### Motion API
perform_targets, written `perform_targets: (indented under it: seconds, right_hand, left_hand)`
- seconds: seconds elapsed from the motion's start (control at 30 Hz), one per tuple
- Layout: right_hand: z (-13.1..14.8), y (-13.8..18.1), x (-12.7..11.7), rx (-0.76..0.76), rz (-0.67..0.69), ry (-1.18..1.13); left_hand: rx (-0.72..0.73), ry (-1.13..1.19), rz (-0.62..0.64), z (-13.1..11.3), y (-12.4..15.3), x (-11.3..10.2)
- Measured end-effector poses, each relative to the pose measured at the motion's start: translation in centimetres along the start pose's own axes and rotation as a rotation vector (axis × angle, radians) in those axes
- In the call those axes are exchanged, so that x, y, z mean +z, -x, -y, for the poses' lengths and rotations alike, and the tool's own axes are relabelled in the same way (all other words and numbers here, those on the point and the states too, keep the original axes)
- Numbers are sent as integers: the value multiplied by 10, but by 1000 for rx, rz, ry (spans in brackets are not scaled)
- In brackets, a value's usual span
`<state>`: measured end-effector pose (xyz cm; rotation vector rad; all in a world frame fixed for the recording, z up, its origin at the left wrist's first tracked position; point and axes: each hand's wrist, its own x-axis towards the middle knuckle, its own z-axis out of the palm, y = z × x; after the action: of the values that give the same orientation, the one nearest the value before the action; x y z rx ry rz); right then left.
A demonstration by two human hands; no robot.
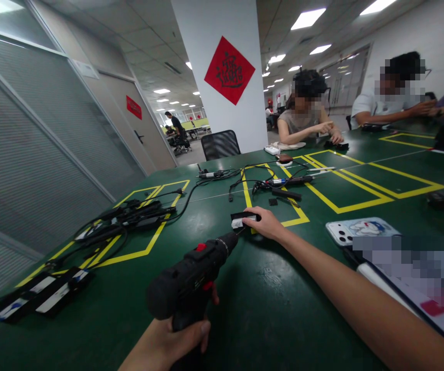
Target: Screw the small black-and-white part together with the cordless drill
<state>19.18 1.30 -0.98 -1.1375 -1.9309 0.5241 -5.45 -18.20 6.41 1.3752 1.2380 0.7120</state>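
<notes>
My left hand [171, 337] is wrapped round the grip of a black cordless drill [191, 273] with red switches. The drill points forward and slightly right, its chuck near my other hand. At the middle of the table, my right hand [265, 222] pinches a small black part with a white label [238, 222]. The thin bit at the drill's nose is close to this part; whether it touches I cannot tell. Just beyond lie a black strip [287, 194] and a small black ribbed block [273, 202].
On the green table [268, 288], black cables and adapters [148, 216] are heaped at left, near flat black-and-white pieces [57, 296]. A pen-like electric screwdriver [291, 181] lies behind my right hand. A phone [361, 230] is at right. Two people sit across the table, others farther off.
</notes>
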Motion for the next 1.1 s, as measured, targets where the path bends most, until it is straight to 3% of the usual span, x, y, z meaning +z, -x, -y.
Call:
perform_targets:
  seconds: [0.33,0.63,0.93,1.1]
  right_hand:
    - [1,0,0,0,3,-13]
    - [1,1,0,1,-3,-12]
    - [-1,0,1,-2,-5,-4]
    - [-1,1,0,-5,-5,2]
  left_hand:
    - [-88,-5,-85,-17,8,7]
    - [-97,-23,-100,-6,7,5]
    - [-91,41,-120,-20,12,9]
    - [-58,47,-71,-9,8,4]
